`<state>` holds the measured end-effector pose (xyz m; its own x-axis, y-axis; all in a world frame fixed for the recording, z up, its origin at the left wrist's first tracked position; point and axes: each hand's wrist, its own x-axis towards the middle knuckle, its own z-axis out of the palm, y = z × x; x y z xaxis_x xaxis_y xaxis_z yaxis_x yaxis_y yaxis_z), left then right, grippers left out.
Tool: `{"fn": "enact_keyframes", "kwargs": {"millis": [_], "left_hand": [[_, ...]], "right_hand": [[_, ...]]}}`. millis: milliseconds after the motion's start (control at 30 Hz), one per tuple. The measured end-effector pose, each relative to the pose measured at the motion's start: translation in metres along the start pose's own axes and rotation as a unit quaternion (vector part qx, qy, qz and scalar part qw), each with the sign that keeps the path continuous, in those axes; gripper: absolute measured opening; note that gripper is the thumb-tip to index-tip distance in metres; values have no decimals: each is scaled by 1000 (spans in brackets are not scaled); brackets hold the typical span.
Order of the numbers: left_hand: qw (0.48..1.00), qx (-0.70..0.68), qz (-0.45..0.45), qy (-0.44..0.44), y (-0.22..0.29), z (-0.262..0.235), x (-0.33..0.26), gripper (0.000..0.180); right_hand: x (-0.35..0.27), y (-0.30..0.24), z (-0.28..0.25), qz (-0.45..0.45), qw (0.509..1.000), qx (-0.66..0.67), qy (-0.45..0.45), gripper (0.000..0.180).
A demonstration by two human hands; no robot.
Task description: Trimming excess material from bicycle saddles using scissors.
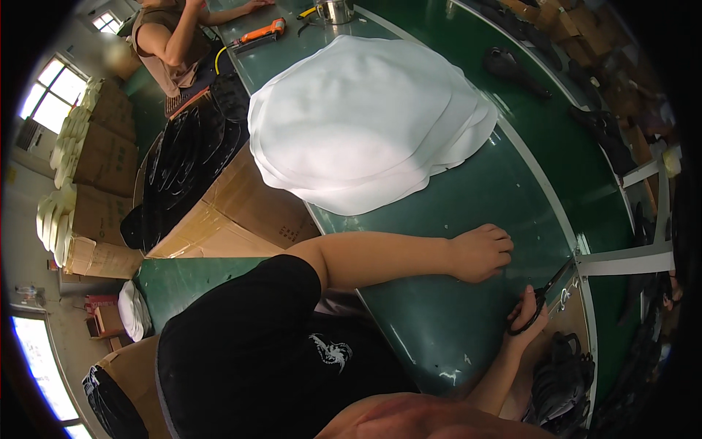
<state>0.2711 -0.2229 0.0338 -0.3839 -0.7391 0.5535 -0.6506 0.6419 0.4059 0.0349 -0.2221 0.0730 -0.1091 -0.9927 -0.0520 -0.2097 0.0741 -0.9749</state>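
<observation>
My left hand (482, 253) rests on the green tabletop (453, 314), its fingers curled in and nothing visible in them. Close to the table's right edge, my right hand (528, 314) grips black-handled scissors (541, 294) by the finger loops. Their blades point away from me, with the tips near the white bracket-like strip (621, 263) at the edge. Beyond my left forearm lies a broad stack of thin white sheets (365, 117) with rounded, uneven edges.
An orange tool (263, 31) and a metal cup (335, 11) stand at the far end, near another person (164, 44). Cardboard boxes (248, 201) and black plastic (186, 157) sit left. Black saddle-shaped pieces (508, 67) line the green surface at right; a black bundle (561, 380) lies below the scissors.
</observation>
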Motion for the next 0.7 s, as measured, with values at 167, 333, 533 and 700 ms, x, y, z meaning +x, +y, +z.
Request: {"fn": "enact_keyframes", "kwargs": {"millis": [167, 333, 533, 700], "left_hand": [[1000, -3, 0, -1, 2, -2, 2, 29], [999, -23, -17, -22, 7, -7, 5, 32], [999, -21, -16, -23, 8, -11, 6, 33], [999, -12, -14, -29, 9, -14, 7, 33]], "right_hand": [[-2, -1, -3, 7, 1000, -3, 1, 32], [-3, -3, -7, 14, 1000, 18, 2, 29], [-2, -3, -6, 25, 999, 20, 1, 31], [-1, -8, -6, 20, 999, 15, -21, 33]]}}
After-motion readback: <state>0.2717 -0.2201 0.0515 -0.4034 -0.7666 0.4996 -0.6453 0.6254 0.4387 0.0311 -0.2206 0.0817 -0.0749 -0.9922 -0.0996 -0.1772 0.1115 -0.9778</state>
